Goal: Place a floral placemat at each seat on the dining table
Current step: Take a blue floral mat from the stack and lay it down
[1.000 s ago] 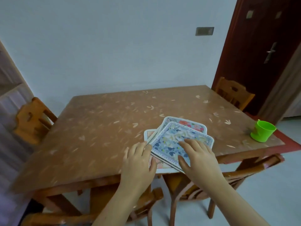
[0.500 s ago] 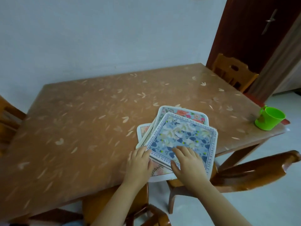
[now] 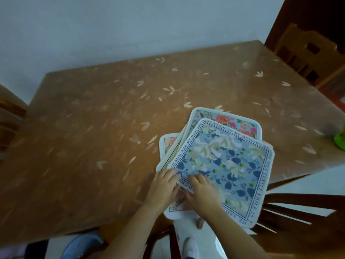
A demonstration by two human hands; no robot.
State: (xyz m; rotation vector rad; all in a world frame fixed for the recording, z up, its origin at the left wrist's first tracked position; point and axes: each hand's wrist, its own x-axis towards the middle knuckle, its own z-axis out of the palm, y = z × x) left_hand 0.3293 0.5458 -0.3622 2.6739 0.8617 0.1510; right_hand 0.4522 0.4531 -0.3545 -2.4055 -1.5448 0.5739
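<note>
A fanned stack of floral placemats lies at the near edge of the brown dining table and overhangs it. The top blue placemat has white flowers and a text border. Under it shows a placemat with red roses, and a pale one peeks out at the left. My left hand rests fingers-down on the stack's left corner. My right hand presses flat on the blue placemat's near corner, close beside the left hand. Neither hand visibly grips a mat.
A green cup sits at the table's right edge, cut off by the frame. Wooden chairs stand at the far right, near right, left and below me. A white wall runs behind the table.
The view has tilted down and closer over the table. The blue placemat has slid toward me past the table edge. My two hands have come closer together on its near corner.
</note>
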